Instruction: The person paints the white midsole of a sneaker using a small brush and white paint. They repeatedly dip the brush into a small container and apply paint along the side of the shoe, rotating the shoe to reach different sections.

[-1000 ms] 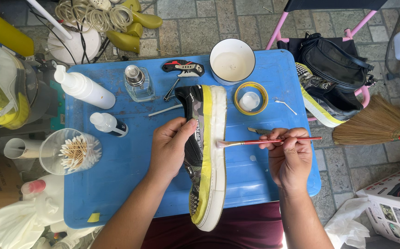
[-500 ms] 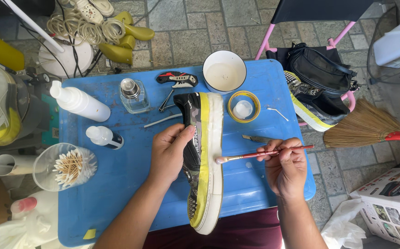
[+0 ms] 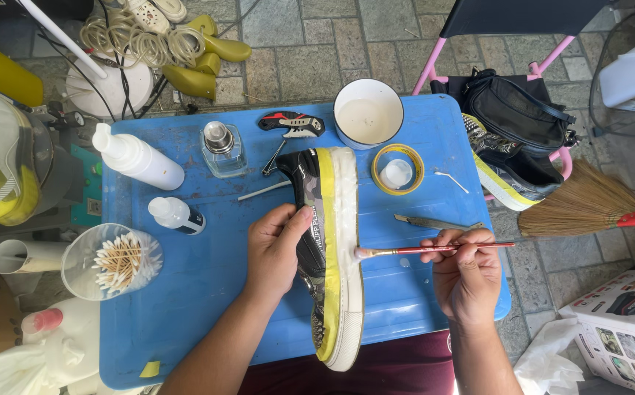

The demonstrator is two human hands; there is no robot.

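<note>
A camouflage sneaker (image 3: 326, 219) with a yellow stripe and white sole lies on its side along the middle of the blue table (image 3: 208, 292). My left hand (image 3: 279, 245) grips its upper from the left. My right hand (image 3: 465, 272) holds a thin red-handled brush (image 3: 434, 249) level, and the brush's white tip touches the sole's edge. White foam coats the upper half of the sole.
A white bowl of liquid (image 3: 368, 113), a yellow tape roll (image 3: 397, 169), a glass bottle (image 3: 222, 149), two white bottles, a cup of cotton swabs (image 3: 117, 260), a utility knife (image 3: 292, 123) and a metal blade (image 3: 434, 222) share the table. A second sneaker, a black bag and a broom lie to the right.
The view has shifted slightly. The brush tip has stayed on the sole's edge, moving only a little along it. My left hand keeps its grip.
</note>
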